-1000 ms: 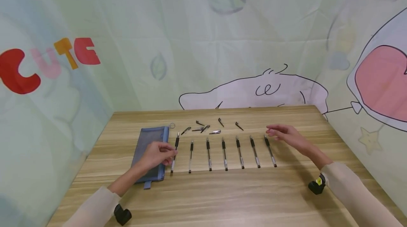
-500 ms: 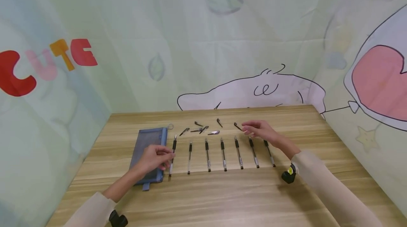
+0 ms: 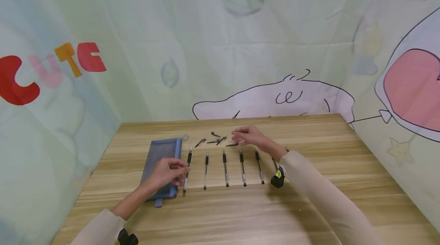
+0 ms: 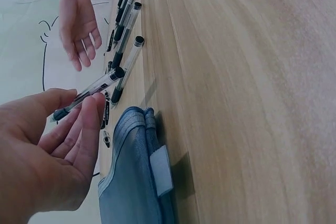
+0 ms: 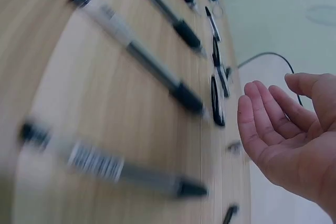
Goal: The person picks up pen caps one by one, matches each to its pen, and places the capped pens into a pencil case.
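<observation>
My left hand (image 3: 167, 170) pinches an uncapped pen (image 4: 97, 87) with a black grip. In the left wrist view the pen is held above the table, its tip pointing away. Beside and partly under that hand lies a blue mesh zip pouch (image 3: 156, 149). My right hand (image 3: 251, 137) hovers near the loose black pen caps (image 3: 201, 142), fingers extended. The right wrist view shows the right palm (image 5: 286, 135) with nothing in it. Several uncapped pens (image 3: 225, 165) lie in a row in front of the caps, the rightmost hidden by the right arm.
The wood-grain table (image 3: 220, 214) extends toward me. A printed curtain (image 3: 144, 46) stands behind its far edge. A metal ring (image 3: 185, 137) sits at the pouch's far corner.
My right hand has moved left from the right end of the pen row to over the caps. The left hand keeps the pen in nearly the same place.
</observation>
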The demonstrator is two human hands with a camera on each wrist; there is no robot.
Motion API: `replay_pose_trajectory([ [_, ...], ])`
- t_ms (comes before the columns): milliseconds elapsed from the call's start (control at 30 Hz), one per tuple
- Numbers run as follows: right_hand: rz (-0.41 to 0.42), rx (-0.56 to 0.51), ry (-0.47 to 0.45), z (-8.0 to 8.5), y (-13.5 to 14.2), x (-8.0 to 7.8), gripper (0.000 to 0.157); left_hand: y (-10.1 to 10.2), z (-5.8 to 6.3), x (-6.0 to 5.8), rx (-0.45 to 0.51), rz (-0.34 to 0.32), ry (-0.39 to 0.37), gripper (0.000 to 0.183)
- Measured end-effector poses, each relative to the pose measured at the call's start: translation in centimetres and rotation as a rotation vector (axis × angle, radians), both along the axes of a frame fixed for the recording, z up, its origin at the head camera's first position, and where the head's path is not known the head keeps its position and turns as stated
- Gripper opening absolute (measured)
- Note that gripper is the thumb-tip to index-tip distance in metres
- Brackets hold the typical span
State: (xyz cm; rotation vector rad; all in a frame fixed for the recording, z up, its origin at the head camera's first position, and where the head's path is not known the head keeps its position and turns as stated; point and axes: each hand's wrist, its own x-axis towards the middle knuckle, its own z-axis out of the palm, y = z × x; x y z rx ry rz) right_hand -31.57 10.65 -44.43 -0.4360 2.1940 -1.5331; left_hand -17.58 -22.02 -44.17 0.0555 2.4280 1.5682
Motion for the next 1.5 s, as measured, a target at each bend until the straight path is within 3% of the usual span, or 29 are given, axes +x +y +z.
replay_pose_trajectory([
  [200, -0.020, -0.084, -0.085, -0.2, -3.5, -1.1, 0.039, 0.2, 0.3, -0.3, 0.019, -0.013, 0.006, 0.028],
  [433, -0.139, -0.151, -0.196, -0.7, -8.4, -0.8, 0.037, -0.3, 0.2, -0.1, 0.025, -0.013, -0.004, 0.029],
  [733, -0.284, -0.138, -0.183, -2.5, -12.8, 0.5, 0.022, -1.1, -0.2, 0.6, -0.017, 0.042, -0.029, 0.026],
  [1067, -0.431, -0.017, -0.026, -3.4, -14.8, -0.2, 0.023, -0.6, 0.2, 0.3, 0.013, 0.035, 0.022, 0.031],
  [1167, -0.414, 0.042, -0.010, -3.3, -15.1, -0.5, 0.027, -0.7, 0.0, 0.4, 0.022, 0.036, 0.006, 0.030],
  [1400, -0.341, 0.367, 0.127, -2.7, -15.8, -0.6, 0.039, -0.9, -0.5, 0.8, 0.040, 0.029, -0.013, 0.031],
  [1500, -0.330, 0.403, 0.122, -2.6, -15.9, -0.8, 0.043, -0.8, -0.8, 0.6, 0.035, 0.030, -0.016, 0.030],
])
